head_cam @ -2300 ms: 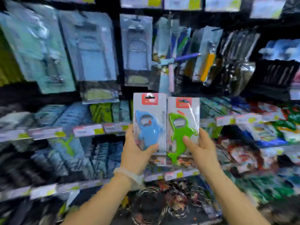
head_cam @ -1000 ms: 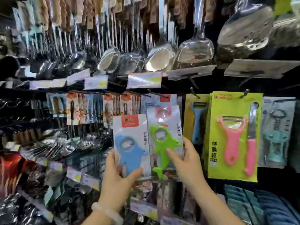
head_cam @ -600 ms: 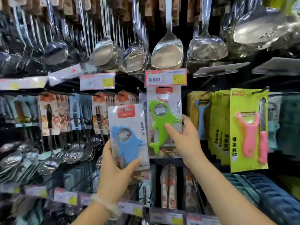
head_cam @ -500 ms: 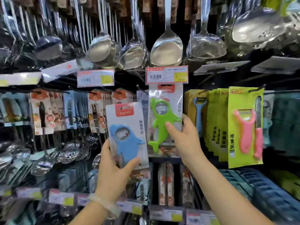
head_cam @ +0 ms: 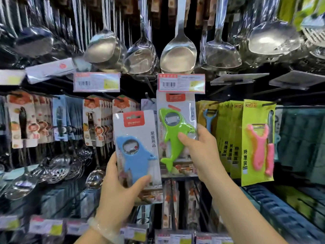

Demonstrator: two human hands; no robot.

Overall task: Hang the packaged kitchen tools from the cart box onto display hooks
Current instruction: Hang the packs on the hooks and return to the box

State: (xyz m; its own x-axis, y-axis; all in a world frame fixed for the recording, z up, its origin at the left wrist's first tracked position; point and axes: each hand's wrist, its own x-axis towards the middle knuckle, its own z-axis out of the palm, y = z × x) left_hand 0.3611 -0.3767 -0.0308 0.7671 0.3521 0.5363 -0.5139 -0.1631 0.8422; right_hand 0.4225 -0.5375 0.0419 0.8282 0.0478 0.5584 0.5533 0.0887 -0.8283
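Observation:
My left hand (head_cam: 118, 191) grips a carded pack with a blue shark-shaped bottle opener (head_cam: 136, 154), held upright in front of the shelves. My right hand (head_cam: 200, 155) grips a matching pack with a green shark-shaped opener (head_cam: 173, 136), raised higher, its red top tab right under a price tag (head_cam: 182, 83) at the tip of a display hook. The hook itself is hidden behind the tag and pack, so I cannot tell whether the pack hangs on it.
Steel ladles and spatulas (head_cam: 178, 53) hang in a row above. Yellow-green peeler packs (head_cam: 257, 141) hang on hooks right of my right hand. Orange-tabbed packs (head_cam: 95, 120) fill the hooks to the left, with strainers (head_cam: 59, 166) below. Blue baskets (head_cam: 281, 212) sit lower right.
The view swung from lower shelves up to the hook row. My right hand lifted the green opener pack up under the price tag; the left hand stayed lower with the blue pack.

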